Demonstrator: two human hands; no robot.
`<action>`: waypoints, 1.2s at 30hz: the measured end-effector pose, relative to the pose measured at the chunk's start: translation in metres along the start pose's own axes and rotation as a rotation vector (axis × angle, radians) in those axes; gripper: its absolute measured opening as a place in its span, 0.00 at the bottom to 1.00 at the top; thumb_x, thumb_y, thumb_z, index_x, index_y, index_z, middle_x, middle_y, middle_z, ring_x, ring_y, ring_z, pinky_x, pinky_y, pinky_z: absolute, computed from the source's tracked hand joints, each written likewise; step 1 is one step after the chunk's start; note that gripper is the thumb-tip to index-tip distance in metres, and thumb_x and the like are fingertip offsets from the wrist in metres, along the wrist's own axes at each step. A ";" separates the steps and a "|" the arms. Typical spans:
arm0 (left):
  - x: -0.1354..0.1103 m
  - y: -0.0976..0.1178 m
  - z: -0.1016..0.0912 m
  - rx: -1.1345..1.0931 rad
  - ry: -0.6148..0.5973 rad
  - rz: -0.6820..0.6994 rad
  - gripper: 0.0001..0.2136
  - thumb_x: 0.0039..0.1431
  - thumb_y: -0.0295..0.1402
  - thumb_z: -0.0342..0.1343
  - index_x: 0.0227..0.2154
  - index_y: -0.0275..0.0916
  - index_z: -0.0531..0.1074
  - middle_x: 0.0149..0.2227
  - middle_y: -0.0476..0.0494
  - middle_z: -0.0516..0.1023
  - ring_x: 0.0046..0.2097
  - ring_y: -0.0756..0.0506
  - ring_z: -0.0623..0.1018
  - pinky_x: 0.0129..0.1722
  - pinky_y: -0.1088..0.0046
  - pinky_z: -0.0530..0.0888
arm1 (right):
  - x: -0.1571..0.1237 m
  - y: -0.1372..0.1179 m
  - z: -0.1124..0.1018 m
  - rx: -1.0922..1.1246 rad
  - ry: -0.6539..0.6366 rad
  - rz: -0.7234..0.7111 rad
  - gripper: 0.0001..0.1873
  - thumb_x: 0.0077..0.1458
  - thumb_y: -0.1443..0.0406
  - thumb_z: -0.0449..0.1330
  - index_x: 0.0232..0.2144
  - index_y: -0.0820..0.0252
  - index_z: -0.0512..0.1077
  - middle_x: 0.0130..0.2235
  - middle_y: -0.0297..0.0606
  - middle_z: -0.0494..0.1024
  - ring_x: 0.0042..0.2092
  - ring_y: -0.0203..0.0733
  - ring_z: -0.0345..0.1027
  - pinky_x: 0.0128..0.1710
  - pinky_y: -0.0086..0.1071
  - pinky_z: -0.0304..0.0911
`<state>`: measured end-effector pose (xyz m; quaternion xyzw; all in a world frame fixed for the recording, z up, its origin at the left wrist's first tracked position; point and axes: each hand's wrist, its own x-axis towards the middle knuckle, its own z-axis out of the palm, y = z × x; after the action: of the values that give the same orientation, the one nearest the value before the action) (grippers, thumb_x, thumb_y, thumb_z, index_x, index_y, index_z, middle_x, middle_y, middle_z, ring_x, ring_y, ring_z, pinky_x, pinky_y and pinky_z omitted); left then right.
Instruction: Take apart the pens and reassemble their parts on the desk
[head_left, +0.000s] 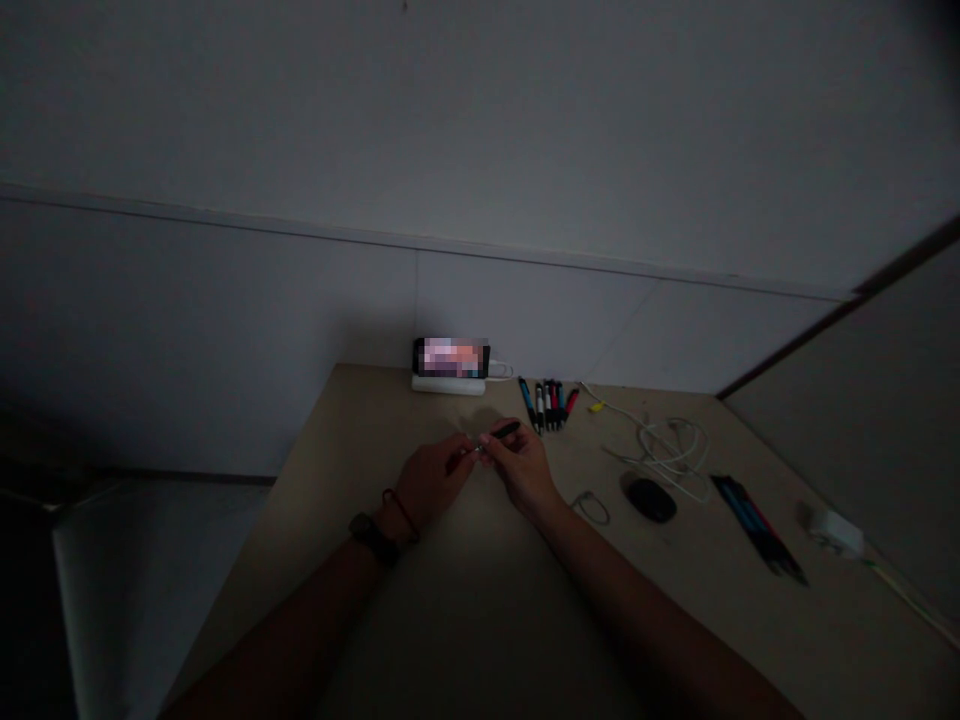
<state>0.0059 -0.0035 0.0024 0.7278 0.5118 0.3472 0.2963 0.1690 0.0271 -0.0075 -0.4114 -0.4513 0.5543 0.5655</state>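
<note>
Close together above the middle of the desk, both of my hands are closed around a dark pen [508,430]. My right hand [521,465] pinches its barrel, with the black end sticking out up and to the right. At the other end, the fingertips of my left hand [435,475] pinch the pen's light, metallic-looking tip. Dim light and my fingers hide the exact shape of that tip. Just beyond my right hand lies a row of several pens [551,405] with blue, white, red and black parts.
At the back, a phone [452,358] with a lit, blurred screen leans on a white stand [448,385] against the wall. To the right are a coiled white cable [671,450], a black mouse [651,500], a thin cord loop [592,507], more pens [759,530] and a white adapter [836,532].
</note>
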 end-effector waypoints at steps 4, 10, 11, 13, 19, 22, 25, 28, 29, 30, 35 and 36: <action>-0.002 0.002 0.000 0.030 -0.009 0.003 0.12 0.68 0.41 0.49 0.39 0.41 0.75 0.30 0.48 0.78 0.30 0.47 0.75 0.31 0.73 0.65 | -0.001 -0.004 0.000 -0.112 -0.032 -0.033 0.20 0.42 0.54 0.75 0.26 0.57 0.70 0.20 0.29 0.74 0.23 0.36 0.68 0.25 0.29 0.62; -0.004 0.005 -0.001 0.065 0.003 -0.004 0.12 0.68 0.39 0.50 0.41 0.42 0.76 0.32 0.48 0.80 0.32 0.47 0.77 0.32 0.73 0.66 | -0.003 -0.007 0.001 -0.175 -0.039 -0.042 0.22 0.42 0.51 0.75 0.25 0.56 0.69 0.20 0.29 0.72 0.22 0.36 0.64 0.22 0.29 0.58; -0.004 0.005 -0.001 0.064 0.002 -0.004 0.12 0.69 0.39 0.49 0.41 0.42 0.76 0.32 0.48 0.80 0.32 0.47 0.77 0.32 0.73 0.66 | -0.003 -0.006 0.001 -0.184 -0.035 -0.025 0.23 0.42 0.50 0.75 0.25 0.56 0.69 0.19 0.28 0.71 0.21 0.34 0.61 0.21 0.28 0.56; -0.004 0.005 -0.001 0.063 0.004 -0.007 0.12 0.69 0.39 0.49 0.40 0.42 0.76 0.31 0.48 0.80 0.32 0.47 0.77 0.32 0.73 0.66 | -0.002 -0.005 0.000 -0.193 -0.027 -0.003 0.23 0.41 0.50 0.75 0.25 0.57 0.68 0.18 0.26 0.68 0.19 0.32 0.57 0.19 0.27 0.50; -0.004 0.006 -0.001 0.065 0.010 -0.016 0.13 0.69 0.40 0.49 0.39 0.41 0.76 0.30 0.48 0.79 0.31 0.47 0.76 0.31 0.73 0.66 | -0.003 -0.005 0.000 -0.191 -0.026 -0.017 0.23 0.41 0.51 0.75 0.23 0.57 0.69 0.18 0.25 0.66 0.20 0.31 0.53 0.19 0.27 0.47; -0.004 0.008 -0.002 0.047 0.000 -0.021 0.12 0.69 0.39 0.49 0.38 0.41 0.76 0.29 0.48 0.78 0.31 0.47 0.76 0.31 0.73 0.65 | -0.004 -0.006 0.001 -0.199 -0.028 -0.019 0.22 0.41 0.51 0.75 0.23 0.57 0.69 0.18 0.26 0.66 0.20 0.32 0.54 0.19 0.28 0.48; -0.003 0.007 -0.002 0.032 -0.002 -0.033 0.13 0.68 0.40 0.49 0.38 0.41 0.76 0.28 0.48 0.78 0.31 0.47 0.75 0.30 0.73 0.65 | -0.004 -0.008 0.002 -0.221 -0.031 -0.018 0.23 0.41 0.50 0.75 0.23 0.57 0.69 0.18 0.26 0.67 0.20 0.33 0.55 0.19 0.28 0.48; -0.002 0.006 -0.001 0.036 0.006 -0.033 0.13 0.68 0.40 0.49 0.37 0.41 0.76 0.29 0.48 0.78 0.31 0.47 0.75 0.31 0.73 0.64 | -0.005 -0.010 0.003 -0.237 -0.040 -0.019 0.23 0.42 0.49 0.74 0.23 0.57 0.69 0.17 0.27 0.67 0.20 0.33 0.55 0.19 0.28 0.49; -0.002 0.005 -0.001 0.039 0.007 -0.032 0.13 0.68 0.40 0.49 0.37 0.41 0.76 0.29 0.48 0.78 0.31 0.47 0.75 0.31 0.73 0.64 | -0.005 -0.011 0.003 -0.243 -0.040 -0.024 0.23 0.43 0.49 0.74 0.23 0.57 0.69 0.17 0.27 0.67 0.20 0.33 0.56 0.19 0.28 0.50; -0.002 0.005 -0.001 0.041 0.006 -0.031 0.13 0.68 0.40 0.49 0.37 0.41 0.76 0.28 0.48 0.77 0.30 0.48 0.74 0.31 0.73 0.64 | -0.006 -0.011 0.003 -0.248 -0.038 -0.031 0.23 0.43 0.49 0.74 0.22 0.57 0.68 0.18 0.27 0.67 0.20 0.33 0.56 0.20 0.28 0.50; -0.001 0.004 0.000 0.033 0.007 -0.036 0.13 0.68 0.41 0.49 0.36 0.41 0.76 0.26 0.49 0.75 0.29 0.48 0.72 0.29 0.73 0.62 | -0.006 -0.013 0.004 -0.259 -0.032 -0.029 0.24 0.43 0.48 0.73 0.22 0.57 0.69 0.18 0.28 0.68 0.20 0.33 0.56 0.20 0.28 0.50; -0.001 0.003 0.000 0.030 0.013 -0.039 0.13 0.68 0.41 0.49 0.36 0.40 0.76 0.26 0.49 0.75 0.29 0.48 0.72 0.29 0.73 0.62 | -0.006 -0.012 0.004 -0.261 -0.035 -0.024 0.24 0.43 0.48 0.73 0.23 0.57 0.69 0.17 0.28 0.68 0.20 0.33 0.56 0.20 0.28 0.50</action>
<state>0.0074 -0.0050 0.0052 0.7198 0.5329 0.3384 0.2888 0.1687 0.0209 0.0049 -0.4664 -0.5342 0.4911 0.5060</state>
